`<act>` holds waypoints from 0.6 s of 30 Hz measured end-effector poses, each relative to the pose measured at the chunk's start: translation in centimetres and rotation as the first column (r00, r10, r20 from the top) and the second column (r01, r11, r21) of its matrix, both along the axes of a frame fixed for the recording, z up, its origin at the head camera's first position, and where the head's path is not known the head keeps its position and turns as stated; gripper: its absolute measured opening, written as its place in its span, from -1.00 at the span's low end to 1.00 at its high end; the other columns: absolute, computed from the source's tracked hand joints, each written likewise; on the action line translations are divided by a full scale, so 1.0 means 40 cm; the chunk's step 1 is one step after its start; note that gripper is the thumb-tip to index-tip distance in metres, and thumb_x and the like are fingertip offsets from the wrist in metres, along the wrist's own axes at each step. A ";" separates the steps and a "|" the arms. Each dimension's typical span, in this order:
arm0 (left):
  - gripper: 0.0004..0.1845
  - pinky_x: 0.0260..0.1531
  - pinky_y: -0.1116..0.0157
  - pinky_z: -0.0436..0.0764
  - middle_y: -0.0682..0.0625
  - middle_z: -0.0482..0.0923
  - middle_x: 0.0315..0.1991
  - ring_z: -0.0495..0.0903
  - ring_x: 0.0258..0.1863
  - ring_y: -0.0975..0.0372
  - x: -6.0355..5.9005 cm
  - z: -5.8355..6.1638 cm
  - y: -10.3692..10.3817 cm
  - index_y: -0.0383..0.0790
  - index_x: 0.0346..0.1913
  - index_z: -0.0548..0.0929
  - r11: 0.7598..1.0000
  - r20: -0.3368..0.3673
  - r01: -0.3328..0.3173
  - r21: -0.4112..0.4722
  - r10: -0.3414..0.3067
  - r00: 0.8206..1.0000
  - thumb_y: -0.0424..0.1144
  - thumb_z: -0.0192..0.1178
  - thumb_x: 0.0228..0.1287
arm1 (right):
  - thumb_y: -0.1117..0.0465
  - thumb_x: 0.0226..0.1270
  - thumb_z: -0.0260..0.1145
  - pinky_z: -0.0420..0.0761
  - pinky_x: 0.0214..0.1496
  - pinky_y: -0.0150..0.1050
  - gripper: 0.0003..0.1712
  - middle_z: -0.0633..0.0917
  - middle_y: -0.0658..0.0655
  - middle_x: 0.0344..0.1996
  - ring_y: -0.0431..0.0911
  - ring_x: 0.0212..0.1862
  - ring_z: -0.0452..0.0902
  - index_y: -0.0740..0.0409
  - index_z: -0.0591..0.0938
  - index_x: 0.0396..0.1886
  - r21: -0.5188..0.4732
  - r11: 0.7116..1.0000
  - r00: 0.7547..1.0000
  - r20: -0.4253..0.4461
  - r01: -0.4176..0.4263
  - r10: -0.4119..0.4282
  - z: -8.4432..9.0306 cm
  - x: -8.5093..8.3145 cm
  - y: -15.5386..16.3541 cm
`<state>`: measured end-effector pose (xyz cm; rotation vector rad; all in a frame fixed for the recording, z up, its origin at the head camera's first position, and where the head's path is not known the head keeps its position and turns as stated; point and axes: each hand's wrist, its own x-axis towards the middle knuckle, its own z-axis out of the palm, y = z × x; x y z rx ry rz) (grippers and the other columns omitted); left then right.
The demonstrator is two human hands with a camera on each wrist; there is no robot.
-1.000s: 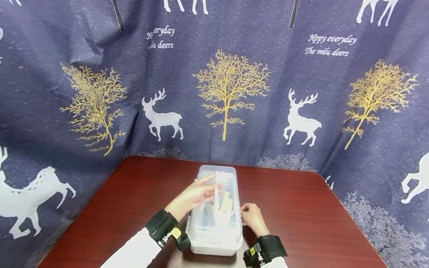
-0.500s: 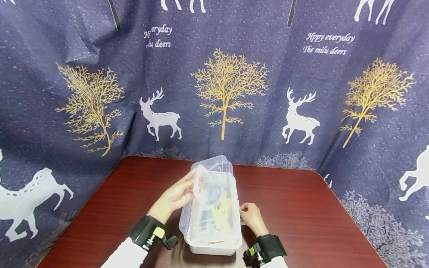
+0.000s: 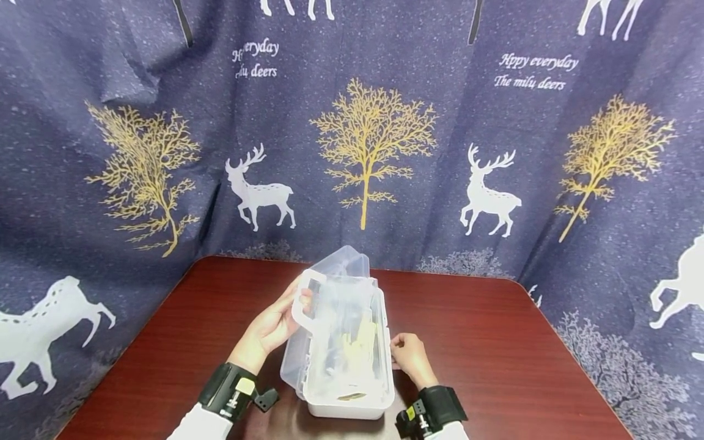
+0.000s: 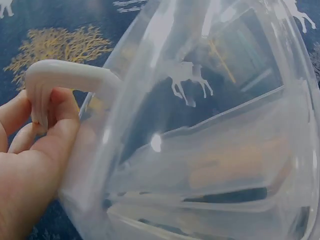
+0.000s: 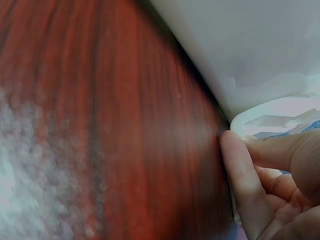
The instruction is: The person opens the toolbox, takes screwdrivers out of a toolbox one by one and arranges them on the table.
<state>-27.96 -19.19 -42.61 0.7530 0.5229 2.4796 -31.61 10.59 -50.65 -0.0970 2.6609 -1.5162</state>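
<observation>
In the middle of the table stands a long white plastic box [image 3: 345, 411] with a hinged, see-through lid [image 3: 345, 261] tilted up toward the left. My left hand [image 3: 266, 333] grips the white carrying handle [image 4: 70, 74] on that lid, fingers curled round it. Low on the box's right side, my right hand [image 3: 411, 357] pinches a white latch [image 5: 250, 118] between thumb and fingertip. Pale yellow pieces [image 3: 360, 345] lie inside the box, blurred by the clear plastic. A small brownish item [image 3: 352, 396] shows near the front end.
The dark red wooden table [image 3: 467, 330] extends to both sides of the box. Behind it hangs a blue curtain [image 3: 418, 201] with deer and trees. Each wrist wears a black band with a camera, the left one [image 3: 220, 391] beside the box.
The lid has swung up and left with my left hand on its handle, uncovering the box from the right. My right hand stays at the box's right side.
</observation>
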 end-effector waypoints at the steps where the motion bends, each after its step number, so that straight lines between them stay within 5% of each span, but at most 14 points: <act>1: -0.47 -0.03 0.45 0.48 0.02 0.41 -0.08 0.46 -0.13 0.31 -0.001 -0.005 -0.004 0.13 0.42 -0.06 0.999 -0.008 0.023 0.031 -0.023 1.000 -0.34 -0.55 0.46 | 0.39 0.10 0.07 0.61 -0.54 -0.32 -0.84 0.61 0.14 -0.58 -0.19 -0.60 0.53 0.37 0.58 -0.45 -0.001 1.000 1.000 -0.001 0.001 -0.001 -0.001 0.000 0.000; 7: -0.50 0.03 0.43 0.43 -0.02 0.35 -0.05 0.42 -0.11 0.26 -0.006 -0.036 -0.031 0.08 0.38 0.12 0.978 -0.041 0.110 0.178 -0.104 0.994 -0.28 -0.53 0.46 | 0.39 0.10 0.07 0.61 -0.54 -0.32 -0.84 0.61 0.14 -0.59 -0.19 -0.59 0.55 0.36 0.58 -0.45 -0.009 1.000 1.000 -0.004 -0.001 0.001 -0.004 0.000 -0.002; 12: -0.52 0.05 0.41 0.41 -0.05 0.36 -0.04 0.41 -0.08 0.25 0.003 -0.071 -0.068 -0.11 0.21 0.35 0.915 0.003 0.208 0.345 -0.222 0.975 -0.09 -0.46 0.41 | 0.38 0.11 0.07 0.61 -0.54 -0.32 -0.84 0.62 0.14 -0.59 -0.19 -0.60 0.55 0.36 0.58 -0.45 -0.010 1.000 1.000 0.001 -0.007 0.007 -0.004 0.002 -0.005; 18: -0.57 0.05 0.43 0.41 -0.06 0.40 -0.02 0.45 -0.05 0.22 0.008 -0.086 -0.110 -0.15 0.17 0.38 0.919 0.034 0.216 0.330 -0.240 0.970 -0.12 -0.37 0.40 | 0.38 0.10 0.06 0.61 -0.53 -0.32 -0.83 0.63 0.15 -0.58 -0.19 -0.59 0.56 0.35 0.58 -0.45 -0.012 1.000 1.000 0.005 -0.002 0.002 -0.004 0.004 -0.004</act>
